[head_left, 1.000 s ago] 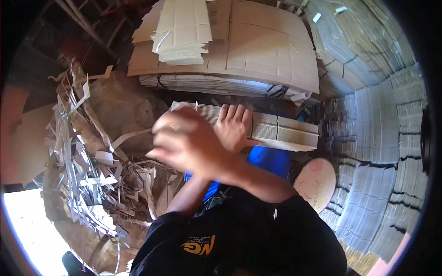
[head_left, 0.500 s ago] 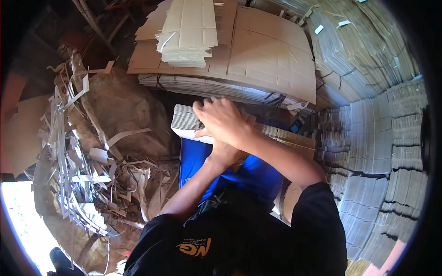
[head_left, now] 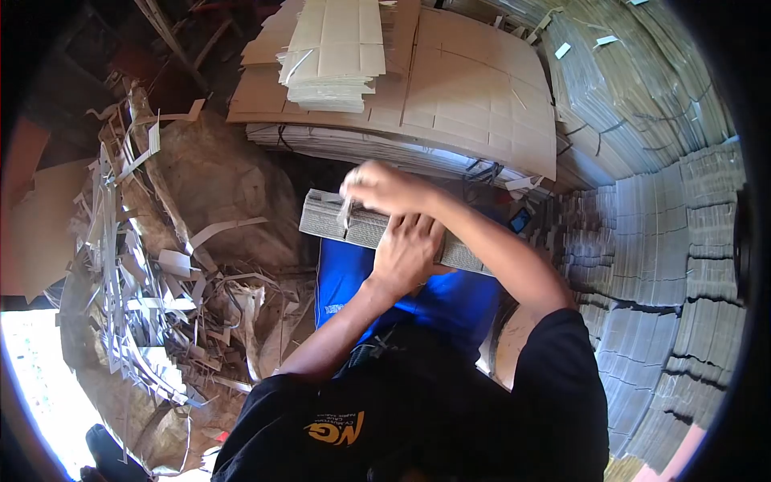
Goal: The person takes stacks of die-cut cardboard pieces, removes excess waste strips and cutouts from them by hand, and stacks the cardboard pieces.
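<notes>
A long bundle of corrugated cardboard pieces (head_left: 325,218) lies across my lap, its fluted edges facing up. My left hand (head_left: 408,253) grips the middle of the bundle from the near side, fingers laid over its top. Above the bundle's left part, my right hand (head_left: 376,189) is closed, fingers bent together, on a thin greyish strip (head_left: 345,212). The strip runs down to a dark band line across the bundle. My right forearm crosses over the bundle's right part and hides some of it.
Ahead stands a pile of large cardboard sheets (head_left: 474,88) with a smaller cardboard stack (head_left: 333,76) on it. Tied cardboard stacks (head_left: 650,241) line the right side. Paper and cardboard scraps (head_left: 152,321) heap up at the left. A phone-like object (head_left: 520,219) lies beyond the bundle.
The bundle has tilted so more of its fluted edges face up. My left hand has moved from below onto its top. My right hand has lifted slightly off it, pulling up the strip.
</notes>
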Motion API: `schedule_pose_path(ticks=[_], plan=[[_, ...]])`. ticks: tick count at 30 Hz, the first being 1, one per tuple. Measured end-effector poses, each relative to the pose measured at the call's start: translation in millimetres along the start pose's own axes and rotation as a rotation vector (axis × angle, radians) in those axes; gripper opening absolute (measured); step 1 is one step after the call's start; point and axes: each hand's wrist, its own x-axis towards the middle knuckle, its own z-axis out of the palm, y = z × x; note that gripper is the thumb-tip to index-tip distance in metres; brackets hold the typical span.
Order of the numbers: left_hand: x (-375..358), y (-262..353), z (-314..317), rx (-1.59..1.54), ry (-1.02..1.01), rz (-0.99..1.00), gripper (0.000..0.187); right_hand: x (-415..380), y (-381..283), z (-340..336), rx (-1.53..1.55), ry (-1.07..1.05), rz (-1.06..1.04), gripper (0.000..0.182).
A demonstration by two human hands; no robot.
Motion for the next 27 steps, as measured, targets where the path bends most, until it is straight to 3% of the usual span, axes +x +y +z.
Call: schedule_pose_path(ticks=[1, 2, 5, 6, 7, 8, 9, 10, 11, 12, 14, 16, 18, 19, 20, 21, 22, 23, 24, 25, 26, 27], plan=[[-4.4, -0.7, 1.8, 0.048, 0.127, 0.077, 0.089, 3.0, 3.3, -2.2, 0.429, 0.038, 0.2, 0.043], [-6.9, -2.7, 2.7, 0.1, 0.257, 0.154, 0.088, 7.5, 0.9, -2.4, 0.429, 0.036, 0.195, 0.043], [-5.3, -12.0, 26.0, 0.148, 0.351, 0.171, 0.078, 22.4, -11.2, 7.9, -0.037, 0.513, -0.154, 0.047], [-7.1, -14.3, 36.0, 0.17, 0.384, 0.192, 0.074, 35.4, -15.5, 24.4, -0.17, 0.53, -0.121, 0.041], [-4.9, -14.8, 34.2, 0.179, 0.361, 0.21, 0.074, 39.5, -49.9, 67.2, 0.008, 0.532, -0.436, 0.04], [3.5, -15.3, 28.1, 0.18, 0.375, 0.213, 0.075, 54.5, -73.8, 97.0, -0.745, 0.441, -0.929, 0.035], [13.1, -14.3, 23.1, 0.179, 0.39, 0.218, 0.077, 25.1, -120.6, 136.0, -0.062, 0.056, -0.529, 0.045], [17.1, -10.2, 20.8, 0.176, 0.409, 0.217, 0.079, 8.4, -159.6, 152.4, -0.339, -0.363, -0.226, 0.059], [15.9, -5.2, 21.0, 0.179, 0.393, 0.23, 0.079, 49.7, -106.3, 268.8, -0.373, 0.327, -0.885, 0.047], [15.6, -2.7, 18.4, 0.149, 0.403, 0.241, 0.076, 40.4, -122.2, 259.4, -0.369, 0.34, -0.892, 0.047], [12.6, -8.4, 9.0, 0.099, 0.431, 0.251, 0.072, 2.3, -169.8, 216.5, -0.734, -0.073, -0.764, 0.054], [7.4, -16.9, 6.2, 0.138, 0.42, 0.229, 0.068, 5.5, -142.1, 186.0, -0.733, 0.119, -0.667, 0.046], [7.3, -15.1, 10.4, 0.165, 0.399, 0.207, 0.061, -1.4, -104.4, 137.2, -1.104, 0.297, -0.561, 0.037], [5.0, -12.9, 5.0, 0.225, 0.358, 0.182, 0.044, -4.1, -90.4, 130.1, -1.139, 0.284, -0.541, 0.037], [0.6, -14.0, -2.2, 0.269, 0.331, 0.176, 0.026, -12.4, -75.3, 112.3, -1.224, 0.232, -0.308, 0.035], [-5.3, -42.5, 39.8, 0.209, 0.39, 0.242, 0.026, -26.5, -58.4, 79.8, -1.329, 0.203, -0.049, 0.033], [-8.9, -67.4, 83.4, -0.6, 0.157, -0.006, 0.056, -23.6, -34.1, 81.9, -1.261, 0.317, -0.123, 0.039], [-12.0, -44.9, 54.5, -0.155, 0.208, 0.142, 0.054, -23.5, -44.3, 75.5, -1.278, 0.075, 0.07, 0.042], [-15.3, -41.7, 54.3, -0.35, 0.203, 0.118, 0.056, -26.8, -36.3, 84.1, -1.376, 0.151, 0.176, 0.042], [-14.2, -44.9, 50.8, -0.229, 0.324, 0.242, 0.058, -35.2, -25.5, 103.3, -1.274, 0.443, 0.491, 0.038], [-4.9, -16.4, 8.1, 0.15, 0.289, 0.176, 0.053, -39.6, -11.5, 115.5, -1.113, 0.748, 0.754, 0.05], [17.6, -7.4, 14.6, 0.134, 0.316, 0.263, 0.053, -37.8, 9.1, 118.7, -1.287, 0.984, 0.604, 0.05]])
